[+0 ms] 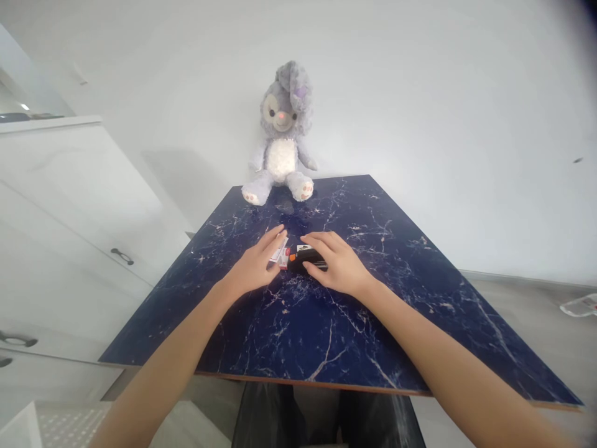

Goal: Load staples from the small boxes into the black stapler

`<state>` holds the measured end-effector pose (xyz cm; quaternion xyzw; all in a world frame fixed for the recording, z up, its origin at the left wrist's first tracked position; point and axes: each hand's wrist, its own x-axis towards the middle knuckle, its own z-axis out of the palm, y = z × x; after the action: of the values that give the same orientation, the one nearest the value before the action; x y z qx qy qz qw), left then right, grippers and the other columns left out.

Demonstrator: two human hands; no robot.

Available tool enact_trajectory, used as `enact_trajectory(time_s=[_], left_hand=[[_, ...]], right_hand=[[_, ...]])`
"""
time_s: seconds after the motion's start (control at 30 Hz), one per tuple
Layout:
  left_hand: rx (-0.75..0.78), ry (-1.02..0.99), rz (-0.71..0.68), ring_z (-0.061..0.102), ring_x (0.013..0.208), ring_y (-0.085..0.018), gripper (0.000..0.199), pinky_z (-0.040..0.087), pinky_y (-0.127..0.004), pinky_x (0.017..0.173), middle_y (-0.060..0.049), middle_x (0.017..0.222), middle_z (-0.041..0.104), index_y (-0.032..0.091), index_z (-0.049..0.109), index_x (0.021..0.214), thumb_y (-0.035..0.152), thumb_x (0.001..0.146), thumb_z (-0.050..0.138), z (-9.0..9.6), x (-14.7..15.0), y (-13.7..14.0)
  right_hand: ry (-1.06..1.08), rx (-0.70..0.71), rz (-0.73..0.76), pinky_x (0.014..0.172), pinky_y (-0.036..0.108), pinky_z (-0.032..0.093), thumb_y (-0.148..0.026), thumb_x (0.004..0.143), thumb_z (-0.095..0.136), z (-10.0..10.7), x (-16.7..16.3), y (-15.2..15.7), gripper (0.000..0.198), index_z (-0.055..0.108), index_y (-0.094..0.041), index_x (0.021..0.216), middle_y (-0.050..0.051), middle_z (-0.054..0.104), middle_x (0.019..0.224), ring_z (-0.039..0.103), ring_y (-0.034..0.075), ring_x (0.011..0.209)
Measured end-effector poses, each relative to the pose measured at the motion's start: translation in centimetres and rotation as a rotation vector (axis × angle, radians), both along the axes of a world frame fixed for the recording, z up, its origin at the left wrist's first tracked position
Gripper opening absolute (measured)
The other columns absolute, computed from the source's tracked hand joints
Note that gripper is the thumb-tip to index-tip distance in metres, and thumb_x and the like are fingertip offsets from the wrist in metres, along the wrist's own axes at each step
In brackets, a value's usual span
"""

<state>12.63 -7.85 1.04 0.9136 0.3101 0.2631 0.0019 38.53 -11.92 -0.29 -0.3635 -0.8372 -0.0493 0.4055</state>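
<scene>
My left hand [254,267] is on the left of a few small items, with thumb and fingers apart. Next to its fingertips lies a small red and white box [284,257], partly hidden by the hand. My right hand [342,264] arches over a black object with an orange tip [293,257], its thumb on the near side and fingers on the far side. The palm hides much of this object, so its kind is unclear. Behind it shows a small white piece with a dark print [303,247]. Whether either hand touches these items I cannot tell.
A dark blue marble-patterned table [298,336] spans the middle. At its far edge a grey plush rabbit [282,143] sits against the white wall. White drawers [69,230] with dark handles stand on the left. On the floor at right lies a clear plastic item [581,305].
</scene>
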Motion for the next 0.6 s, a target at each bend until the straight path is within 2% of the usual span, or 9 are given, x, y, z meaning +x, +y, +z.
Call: enact_trajectory(time_s=[0.13,0.23,0.37,0.47,0.53,0.6], left_hand=[[0.016,0.007,-0.156,0.034,0.148,-0.027,0.094,0.044,-0.044,0.114,-0.01,0.165,0.023,0.028,0.002,0.161,0.002,0.083,0.047,-0.6,1.4,-0.9],[-0.057,-0.041,-0.195,0.034,0.147,-0.026,0.096,0.037,-0.047,0.119,-0.01,0.165,0.025,0.028,0.002,0.161,-0.002,0.08,0.044,-0.7,1.9,-1.7],[-0.156,-0.199,-0.195,0.045,0.14,-0.028,0.086,0.038,-0.05,0.117,-0.01,0.156,0.042,0.026,0.02,0.158,0.002,0.08,0.046,-0.7,1.9,-2.1],[-0.201,-0.313,-0.202,0.057,0.125,-0.027,0.07,0.047,-0.048,0.107,-0.01,0.143,0.055,0.025,0.038,0.15,0.008,0.083,0.047,-0.5,1.2,-1.4],[-0.185,-0.335,-0.1,0.061,0.116,-0.025,0.054,0.049,-0.045,0.102,-0.009,0.134,0.061,0.023,0.052,0.137,0.01,0.085,0.046,-0.4,0.6,-0.4],[-0.133,-0.279,0.081,0.06,0.115,-0.025,0.042,0.047,-0.045,0.104,-0.008,0.126,0.065,0.021,0.062,0.124,0.011,0.086,0.045,-0.5,-0.1,0.8]], right_hand=[[-0.095,-0.001,0.022,0.103,0.05,0.046,-0.023,0.094,0.055,-0.2,-0.8,-0.2,0.052,0.044,-0.022,0.145,0.013,0.052,0.145,0.054,0.031,0.125],[-0.111,0.0,0.046,0.095,0.047,0.05,-0.023,0.096,0.054,-0.4,-0.8,0.0,0.05,0.044,-0.021,0.145,0.014,0.061,0.134,0.061,0.029,0.113],[-0.077,0.012,0.062,0.085,0.042,0.05,-0.027,0.098,0.054,-0.6,-0.7,0.2,0.039,0.054,-0.02,0.136,0.01,0.071,0.104,0.065,0.024,0.091],[-0.036,-0.007,0.014,0.084,0.042,0.049,-0.031,0.095,0.059,-0.4,-0.6,0.1,0.035,0.06,-0.019,0.128,0.011,0.072,0.101,0.064,0.025,0.091],[-0.001,-0.017,-0.017,0.086,0.043,0.049,-0.033,0.092,0.062,0.0,-0.5,-0.1,0.035,0.062,-0.019,0.125,0.011,0.072,0.103,0.063,0.026,0.094],[0.035,-0.03,-0.023,0.088,0.045,0.049,-0.033,0.09,0.064,0.3,-0.4,-0.2,0.034,0.064,-0.02,0.122,0.011,0.071,0.107,0.063,0.027,0.096]])
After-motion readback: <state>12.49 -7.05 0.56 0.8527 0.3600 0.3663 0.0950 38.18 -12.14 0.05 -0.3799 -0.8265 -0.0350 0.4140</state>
